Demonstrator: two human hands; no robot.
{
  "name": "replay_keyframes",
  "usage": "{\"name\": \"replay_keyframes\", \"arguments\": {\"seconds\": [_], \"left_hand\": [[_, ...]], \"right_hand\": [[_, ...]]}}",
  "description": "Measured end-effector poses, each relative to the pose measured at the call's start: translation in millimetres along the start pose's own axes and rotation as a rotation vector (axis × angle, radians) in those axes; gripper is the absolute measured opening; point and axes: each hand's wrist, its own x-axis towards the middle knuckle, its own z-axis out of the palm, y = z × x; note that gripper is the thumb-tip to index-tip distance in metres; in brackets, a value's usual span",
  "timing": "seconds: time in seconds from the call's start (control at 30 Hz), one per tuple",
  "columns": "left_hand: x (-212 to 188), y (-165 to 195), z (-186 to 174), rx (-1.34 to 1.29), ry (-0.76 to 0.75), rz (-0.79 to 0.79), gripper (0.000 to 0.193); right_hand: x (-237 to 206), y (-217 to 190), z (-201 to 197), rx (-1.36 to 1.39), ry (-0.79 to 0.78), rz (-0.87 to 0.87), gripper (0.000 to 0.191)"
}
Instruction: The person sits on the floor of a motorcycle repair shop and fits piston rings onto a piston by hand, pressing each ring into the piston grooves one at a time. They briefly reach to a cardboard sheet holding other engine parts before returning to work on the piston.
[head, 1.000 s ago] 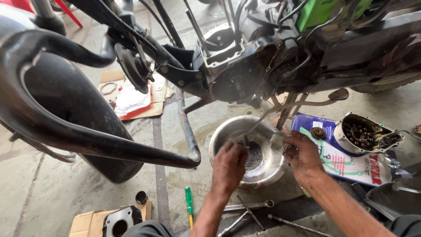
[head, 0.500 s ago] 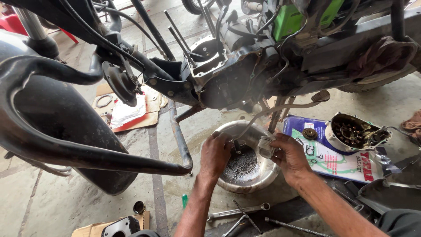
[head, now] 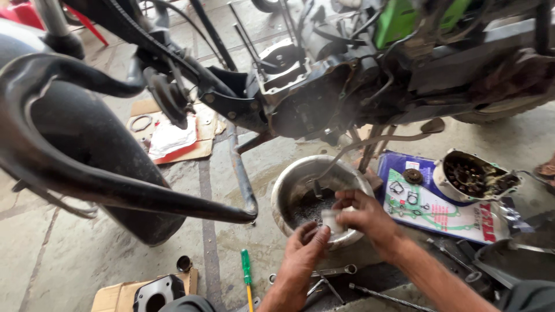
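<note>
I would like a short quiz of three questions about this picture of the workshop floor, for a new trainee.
1. True or false: both hands are over the metal bowl.
2. What lies on the floor just left of the left hand? A) a screwdriver with a green handle B) a red hammer C) a paint brush
3. Fill in: the right hand holds a small ____ piece above the bowl.

Key
1. True. They meet at its near rim.
2. A, the green-handled screwdriver.
3. White: the white piece is between the fingers; what it is cannot be told.
</note>
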Motion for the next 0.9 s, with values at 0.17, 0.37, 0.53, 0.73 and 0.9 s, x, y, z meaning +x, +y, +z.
{"name": "replay_keyframes", "arguments": {"seconds": [0.17,0.37,0.53,0.73,0.9], "left_hand": [[11.0,-17.1,-12.8,-0.333,-0.174,-0.003,0.053],[36.4,-29.8,-29.4,-0.374,-0.164,-0.027,0.043],[56.0,-26.1,-43.5,-0.498,-0.172,0.041,0.036],[61.0,-18.4,-53.3,-0.459,-0.108,0.007,0.034],[63.5,-20.1,-52.4,-0.445,-0.095,0.023,0.035]], "right_hand": [[2.6,18.1,12.4,-0.137,-0.059,0.019,0.077],[21.7,23.5,10.9,-0.165,-0.096,0.113,0.081],[33.8,41.0,13.8,-0.090,-0.040,0.009,0.067],[42.0,59.0,10.2,0.018,0.012,0.088,0.049],[45.0,64.3,11.4,-0.008,0.010,0.062,0.044]]}}
